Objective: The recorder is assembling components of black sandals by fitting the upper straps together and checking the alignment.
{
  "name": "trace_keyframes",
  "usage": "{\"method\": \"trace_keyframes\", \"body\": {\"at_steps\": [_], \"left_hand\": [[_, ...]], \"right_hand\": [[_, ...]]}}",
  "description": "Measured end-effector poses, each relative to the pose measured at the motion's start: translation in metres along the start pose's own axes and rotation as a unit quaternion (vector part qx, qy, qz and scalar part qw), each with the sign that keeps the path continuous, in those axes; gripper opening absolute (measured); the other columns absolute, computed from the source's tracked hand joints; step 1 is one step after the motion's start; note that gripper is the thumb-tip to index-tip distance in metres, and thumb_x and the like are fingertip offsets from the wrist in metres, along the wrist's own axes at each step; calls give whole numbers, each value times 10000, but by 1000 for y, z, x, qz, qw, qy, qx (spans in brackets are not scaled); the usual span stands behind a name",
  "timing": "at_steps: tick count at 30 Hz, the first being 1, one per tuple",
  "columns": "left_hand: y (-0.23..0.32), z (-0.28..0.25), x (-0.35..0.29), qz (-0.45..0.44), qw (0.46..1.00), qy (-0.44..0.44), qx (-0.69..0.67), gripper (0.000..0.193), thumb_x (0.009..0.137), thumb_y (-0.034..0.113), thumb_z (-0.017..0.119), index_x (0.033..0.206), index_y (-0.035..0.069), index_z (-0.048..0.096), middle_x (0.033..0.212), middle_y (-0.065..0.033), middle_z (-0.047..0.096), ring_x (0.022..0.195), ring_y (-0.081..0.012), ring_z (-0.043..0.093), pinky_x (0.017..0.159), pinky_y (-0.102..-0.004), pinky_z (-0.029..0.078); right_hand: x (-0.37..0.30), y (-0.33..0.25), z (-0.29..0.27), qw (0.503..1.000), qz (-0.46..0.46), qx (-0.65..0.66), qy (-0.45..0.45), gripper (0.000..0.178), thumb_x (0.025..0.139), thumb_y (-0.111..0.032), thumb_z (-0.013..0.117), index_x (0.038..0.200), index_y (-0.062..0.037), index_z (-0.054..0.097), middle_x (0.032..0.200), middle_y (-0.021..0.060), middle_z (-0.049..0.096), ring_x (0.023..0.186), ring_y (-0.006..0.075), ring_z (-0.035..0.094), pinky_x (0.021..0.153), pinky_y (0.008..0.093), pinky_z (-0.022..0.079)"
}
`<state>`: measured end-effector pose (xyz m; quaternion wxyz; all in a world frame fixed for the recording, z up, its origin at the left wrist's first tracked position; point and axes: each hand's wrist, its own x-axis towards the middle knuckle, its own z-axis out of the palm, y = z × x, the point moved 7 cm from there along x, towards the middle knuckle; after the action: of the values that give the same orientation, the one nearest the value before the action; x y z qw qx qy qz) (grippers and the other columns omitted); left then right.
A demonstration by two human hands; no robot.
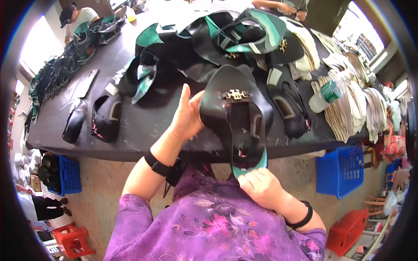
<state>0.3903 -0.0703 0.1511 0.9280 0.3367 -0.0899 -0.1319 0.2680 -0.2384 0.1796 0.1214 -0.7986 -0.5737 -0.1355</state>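
Over the near edge of the desk [135, 126], a glossy black shoe upper [217, 114] with gold ornament [235, 94] and teal lining [262, 161] is held; its lower end is pinched by the right hand [261, 185]; its left side is touched by the left hand [187, 115], thumb spread wide.

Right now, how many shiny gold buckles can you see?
3: one buckle on the black shoe piece the right hand holds, one buckle in the pile behind it, one buckle farther right in that pile. More may be hidden there.
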Motion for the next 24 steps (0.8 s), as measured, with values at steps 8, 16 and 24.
{"method": "trace_keyframes", "body": {"at_steps": [8, 16, 24], "left_hand": [[-1, -20, 9, 14, 979, 33, 201, 445, 841, 96, 539, 1248, 24, 376, 1023, -84, 568, 867, -150, 580, 774, -275, 480], [-3, -44, 7, -32, 970, 81, 226, 449, 841, 89, 528, 1254, 17, 367, 967, -74, 570, 816, -144, 576, 752, -257, 468], [41, 46, -29, 369, 476, 116, 790, 463, 685, 89, 636, 1115, 22, 480, 1066, -140, 525, 968, -291, 512, 861, -358, 374]], "right_hand": [[4, 14, 13, 993, 66, 91, -28, 366, 648, -150, 644, 958, -20, 499, 1123, 173, 453, 965, 298, 506, 860, 356, 416], [17, 27, 3, 984, 99, 147, -22, 813, 489, -119, 775, 1182, 12, 370, 1220, 187, 410, 876, 280, 517, 806, 353, 420], [25, 38, 9, 977, 65, 203, -30, 694, 516, -140, 762, 1101, -22, 408, 925, 103, 500, 810, 272, 504, 748, 353, 406]]}}
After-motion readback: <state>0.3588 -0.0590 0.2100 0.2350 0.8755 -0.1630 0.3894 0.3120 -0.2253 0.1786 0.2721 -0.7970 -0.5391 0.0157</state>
